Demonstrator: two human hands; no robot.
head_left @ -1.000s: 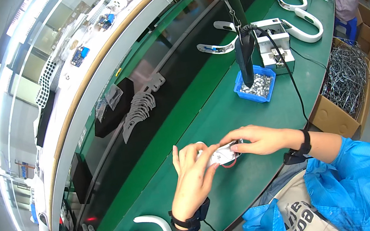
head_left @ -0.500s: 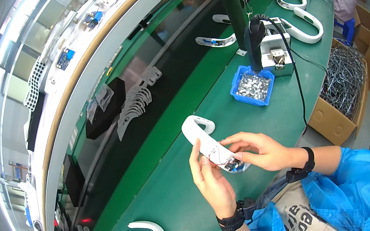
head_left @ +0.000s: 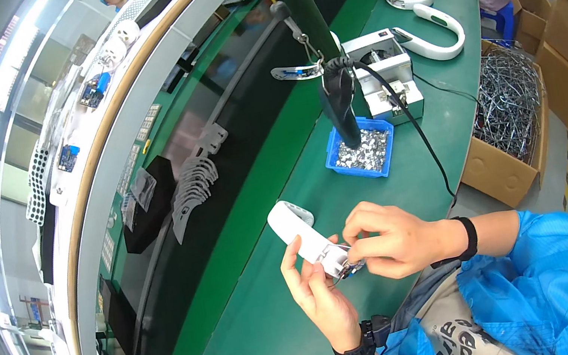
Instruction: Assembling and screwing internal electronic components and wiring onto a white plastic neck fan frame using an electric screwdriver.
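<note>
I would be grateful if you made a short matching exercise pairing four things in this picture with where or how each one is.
Things:
1. blue tray
2. cardboard box
3. white curved casing nearest the person
4. black tool

States:
A. suspended from above
B. filled with small silvery pieces
C. held in the left hand
D. filled with tangled thin metal pieces

Pairs: 1-B, 2-D, 3-C, 4-A

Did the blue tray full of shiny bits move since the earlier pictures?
No. The blue tray sits at the same spot beside the white machine; both slid left in the picture together, so the view shifted.
</note>
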